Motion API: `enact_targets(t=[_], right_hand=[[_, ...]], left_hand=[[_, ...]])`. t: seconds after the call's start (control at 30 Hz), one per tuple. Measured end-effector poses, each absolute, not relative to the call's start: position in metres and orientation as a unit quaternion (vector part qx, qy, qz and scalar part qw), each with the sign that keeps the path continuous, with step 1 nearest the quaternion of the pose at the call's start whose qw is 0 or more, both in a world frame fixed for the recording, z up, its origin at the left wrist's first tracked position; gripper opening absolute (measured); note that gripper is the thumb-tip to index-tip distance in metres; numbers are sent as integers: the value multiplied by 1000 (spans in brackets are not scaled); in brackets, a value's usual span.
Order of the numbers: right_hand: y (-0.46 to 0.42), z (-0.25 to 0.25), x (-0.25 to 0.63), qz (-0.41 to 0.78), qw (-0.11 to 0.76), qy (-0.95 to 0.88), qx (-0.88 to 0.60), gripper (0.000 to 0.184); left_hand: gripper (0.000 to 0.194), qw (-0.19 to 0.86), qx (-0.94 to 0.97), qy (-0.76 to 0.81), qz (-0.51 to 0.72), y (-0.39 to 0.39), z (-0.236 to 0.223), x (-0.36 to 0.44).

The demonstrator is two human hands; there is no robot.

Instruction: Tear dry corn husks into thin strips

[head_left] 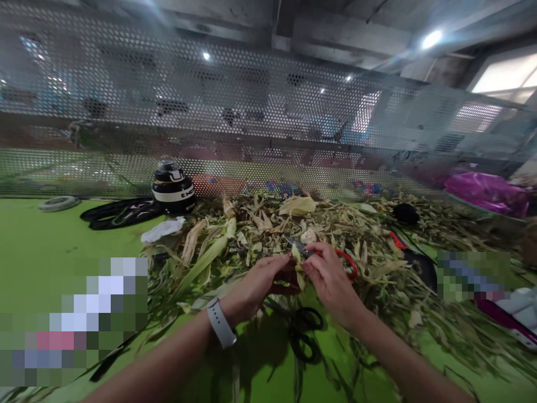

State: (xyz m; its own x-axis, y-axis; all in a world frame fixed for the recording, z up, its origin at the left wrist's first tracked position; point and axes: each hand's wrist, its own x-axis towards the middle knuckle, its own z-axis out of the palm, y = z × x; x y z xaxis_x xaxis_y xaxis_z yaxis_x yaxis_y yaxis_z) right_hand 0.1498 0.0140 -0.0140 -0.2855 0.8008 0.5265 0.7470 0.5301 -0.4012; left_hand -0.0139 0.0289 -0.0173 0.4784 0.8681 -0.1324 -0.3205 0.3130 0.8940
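Head view | left hand (pixel 260 281) pinching pale leaf (pixel 296 254) | right hand (pixel 332 280) closed round red-handled scissors (pixel 353 267), fingertips at leaf | leaf above near side of plant heap (pixel 380 277) | leaf in work, heap unsorted; share done unclear

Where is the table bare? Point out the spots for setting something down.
Widest: green table at left, bordered by the white ring and white tissue. Smaller: just below the black scissors, with stray stems. Crowded: middle to right, under dry leaves, around left hand and right hand.
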Motion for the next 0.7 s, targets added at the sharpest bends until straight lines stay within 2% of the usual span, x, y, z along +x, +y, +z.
enact_targets(t=[0.1,0.33,0.7], right_hand=[[14,-14,150,23,351,-803,-480,23],[15,-11,153,32,328,-808,-488,21],[16,-10,153,67,325,-806,-490,23]], left_hand=[[31,735,437,321,407,27,-17,-13],[16,717,466,314,412,26,-16,-10],[19,720,463,315,411,25,-20,-8]])
